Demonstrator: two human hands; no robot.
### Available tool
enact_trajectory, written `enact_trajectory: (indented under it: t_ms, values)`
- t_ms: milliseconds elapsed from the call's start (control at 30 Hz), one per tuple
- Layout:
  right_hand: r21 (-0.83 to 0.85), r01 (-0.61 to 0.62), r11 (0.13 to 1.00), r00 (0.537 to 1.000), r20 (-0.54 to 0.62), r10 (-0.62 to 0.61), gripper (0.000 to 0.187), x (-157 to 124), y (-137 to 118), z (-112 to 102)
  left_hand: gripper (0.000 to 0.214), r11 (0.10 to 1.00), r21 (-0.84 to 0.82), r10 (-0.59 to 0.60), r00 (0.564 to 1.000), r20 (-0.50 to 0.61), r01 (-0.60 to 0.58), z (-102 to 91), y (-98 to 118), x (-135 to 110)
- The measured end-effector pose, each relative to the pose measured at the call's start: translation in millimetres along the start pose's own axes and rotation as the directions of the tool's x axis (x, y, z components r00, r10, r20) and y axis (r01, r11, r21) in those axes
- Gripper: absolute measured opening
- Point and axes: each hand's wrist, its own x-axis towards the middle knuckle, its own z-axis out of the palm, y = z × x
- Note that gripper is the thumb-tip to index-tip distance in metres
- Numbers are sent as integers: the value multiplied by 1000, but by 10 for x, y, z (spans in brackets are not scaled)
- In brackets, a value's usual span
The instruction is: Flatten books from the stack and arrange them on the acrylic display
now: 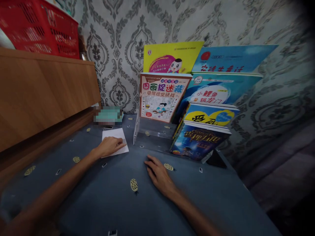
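My left hand (112, 146) rests on a white sheet or thin booklet (115, 133), with its fingers stretched toward the right edge and no visible grip on it. Just behind that lies a teal item (108, 114), partly blurred out. My right hand (158, 173) lies palm down on the blue tablecloth (110, 196), fingers apart and holding nothing. In front of it stands a clear tiered book stand (152, 139). A brown-bordered picture book (161, 98) leans on its left side, and a dark blue book (199, 141) is at the lower right.
Behind the brown-bordered book rises a yellow-green book (169, 55). Blue books (228, 59) and a yellow-and-blue book (209, 113) fill the stand's right column. At left, a wooden cabinet (49, 98) carries a red plastic basket (44, 29). Patterned wallpaper (118, 49) backs the table.
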Motion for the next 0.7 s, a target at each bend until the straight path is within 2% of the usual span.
enact_trajectory:
  t_ms: [67, 167, 300, 467, 700]
  values:
    - [-1, 0, 1000, 1000, 3, 0, 32, 3, -5, -3, 44, 997, -58, -62, 997, -38, 59, 12, -153, 100]
    - [-2, -8, 1000, 1000, 24, 8, 32, 11, -20, -19, 41, 984, -38, -179, 980, -89, 176, 105, -438, 267]
    - [-9, -22, 1000, 999, 34, 22, 33, 7, -28, -32, 46, 959, -8, -285, 955, -83, 285, 304, -698, 375]
    - [2, -15, 1000, 999, 43, 15, 33, -2, -5, -10, 46, 958, 17, -284, 955, -89, 286, 470, -764, 352]
    - [-15, 10, 1000, 995, 96, -9, 35, 16, -17, -22, 42, 981, 56, -180, 979, -100, 186, 445, -674, 288]
